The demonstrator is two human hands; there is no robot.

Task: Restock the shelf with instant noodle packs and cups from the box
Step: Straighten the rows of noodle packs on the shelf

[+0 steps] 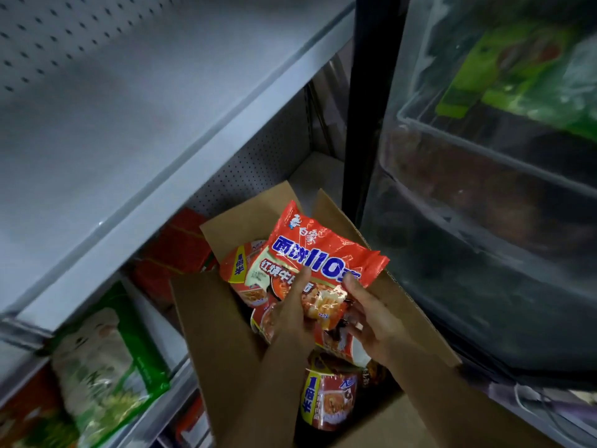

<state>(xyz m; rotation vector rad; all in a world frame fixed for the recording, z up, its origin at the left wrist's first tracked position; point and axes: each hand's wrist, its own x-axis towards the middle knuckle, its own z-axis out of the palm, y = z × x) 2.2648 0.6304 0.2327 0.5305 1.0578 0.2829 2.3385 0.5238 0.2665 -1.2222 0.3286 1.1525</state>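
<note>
Now both hands, left hand [295, 313] & right hand [371, 321], grip 1 noodle pack [318, 253] over box [210, 318].

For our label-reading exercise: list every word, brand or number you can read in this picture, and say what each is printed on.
"白象", white brand script: orange noodle pack, held by both hands.
"面饼110克", big blue characters: same pack.
"红烧牛肉面", red characters, partly covered by the left hand: same pack.
"加量半", yellow band: noodle cup in the box.
Green bag print: too blurred.
</note>
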